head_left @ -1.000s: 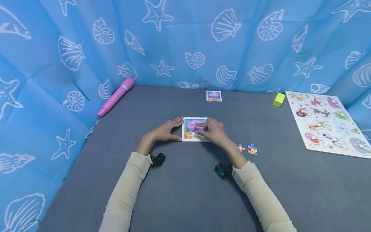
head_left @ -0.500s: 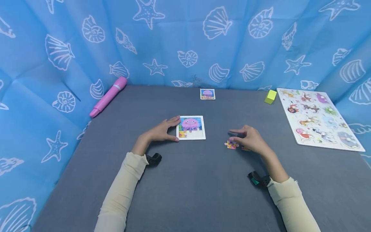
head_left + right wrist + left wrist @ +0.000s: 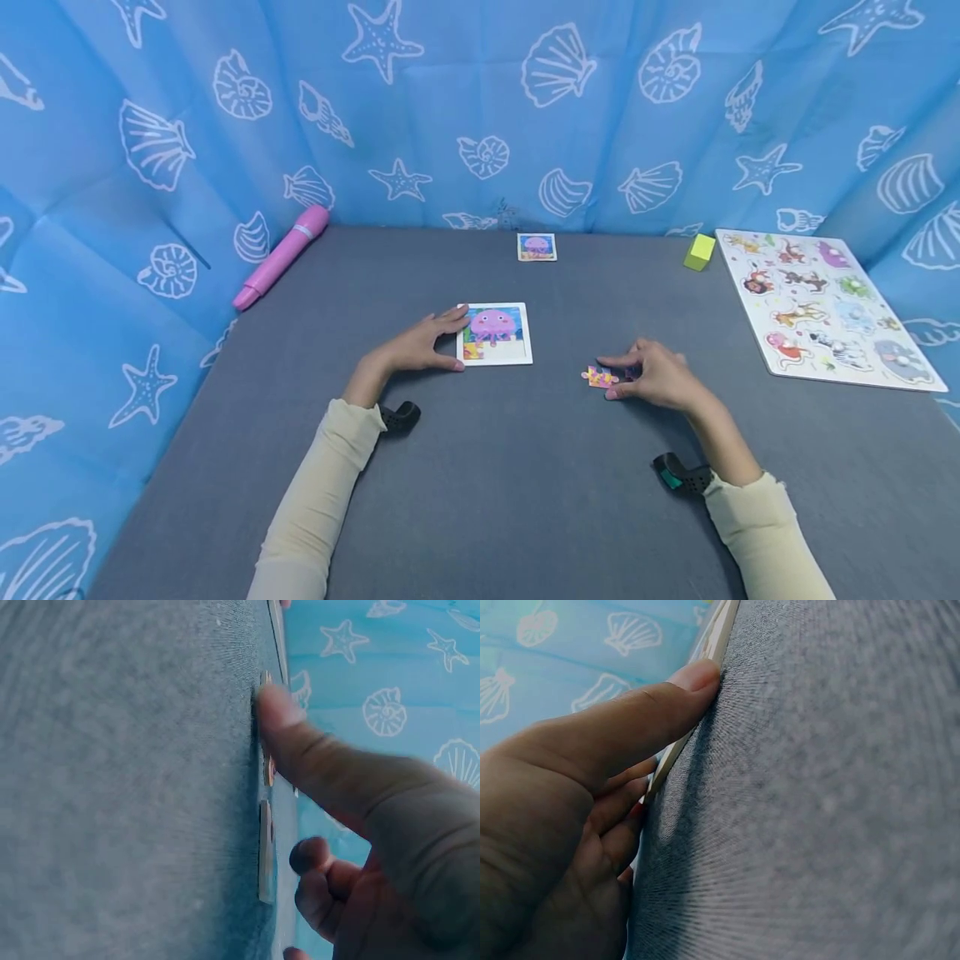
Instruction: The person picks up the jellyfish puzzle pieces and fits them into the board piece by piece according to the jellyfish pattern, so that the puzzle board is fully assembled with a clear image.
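A white-framed jigsaw board with a pink jellyfish picture lies on the grey table; its lower right part shows bare white. My left hand rests at the board's left edge, thumb against the near corner and fingers spread at the far one. In the left wrist view, the thumb touches the board's thin edge. Over to the right, my right hand has thumb and forefinger apart around a pink-and-yellow jigsaw piece. A second jigsaw piece lies beside it, partly hidden by that hand in the head view.
A small jellyfish picture card lies behind the board. At the back right are a yellow-green block and an animal puzzle board. A pink pen-shaped object lies at the left, by the blue shell-print curtain.
My right hand has left the board, moved right to the loose pieces and come down around one. The left hand stays at the board's edge. The head view has shifted slightly.
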A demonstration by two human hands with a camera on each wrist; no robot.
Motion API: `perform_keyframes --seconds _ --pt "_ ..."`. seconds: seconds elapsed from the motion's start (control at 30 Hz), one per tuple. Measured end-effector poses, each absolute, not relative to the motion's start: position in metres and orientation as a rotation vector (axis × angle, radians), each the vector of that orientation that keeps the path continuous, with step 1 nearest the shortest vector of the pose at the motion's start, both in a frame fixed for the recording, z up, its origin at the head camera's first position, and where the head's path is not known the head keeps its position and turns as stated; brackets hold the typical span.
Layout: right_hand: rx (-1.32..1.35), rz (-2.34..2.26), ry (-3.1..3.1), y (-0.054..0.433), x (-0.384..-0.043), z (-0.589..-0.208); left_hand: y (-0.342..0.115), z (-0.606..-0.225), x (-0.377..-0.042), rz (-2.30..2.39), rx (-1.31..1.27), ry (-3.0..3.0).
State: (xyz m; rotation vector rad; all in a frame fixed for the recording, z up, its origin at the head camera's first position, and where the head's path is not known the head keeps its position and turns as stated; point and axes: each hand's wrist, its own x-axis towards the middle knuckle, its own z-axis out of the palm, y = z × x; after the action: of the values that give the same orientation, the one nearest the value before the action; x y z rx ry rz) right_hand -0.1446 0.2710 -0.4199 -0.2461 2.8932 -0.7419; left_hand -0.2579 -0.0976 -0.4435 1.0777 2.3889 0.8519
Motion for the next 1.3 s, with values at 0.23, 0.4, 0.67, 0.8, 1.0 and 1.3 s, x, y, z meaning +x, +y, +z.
perform_keyframes --seconds 0.23,0.4,0.67,0.8,1.0,1.3 --pt "-0.279 -0.743 2.927 0.271 -0.146 -0.422 -0.098 -0.442 -0.257 0.824 1.074 2.386" --pt "-0.29 -0.823 2.932 0.273 -0.146 -0.426 -0.097 -0.441 -0.256 0.833 1.06 2.385" --pt "-0.275 -0.895 2.912 0.275 -0.149 -0.427 -0.097 -0.44 -0.256 0.826 1.049 2.38" --pt "-0.278 -0.936 2.88 0.271 -0.153 -0.425 -0.097 -0.439 -0.255 0.821 1.053 2.377" --pt "-0.305 -0.989 2.869 0.245 -0.172 -0.421 -0.099 -0.442 -0.255 0.828 1.063 2.379" --pt "-0.444 -0.908 2.977 0.183 -0.201 -0.419 -0.099 -0.441 -0.257 0.836 1.026 2.379"
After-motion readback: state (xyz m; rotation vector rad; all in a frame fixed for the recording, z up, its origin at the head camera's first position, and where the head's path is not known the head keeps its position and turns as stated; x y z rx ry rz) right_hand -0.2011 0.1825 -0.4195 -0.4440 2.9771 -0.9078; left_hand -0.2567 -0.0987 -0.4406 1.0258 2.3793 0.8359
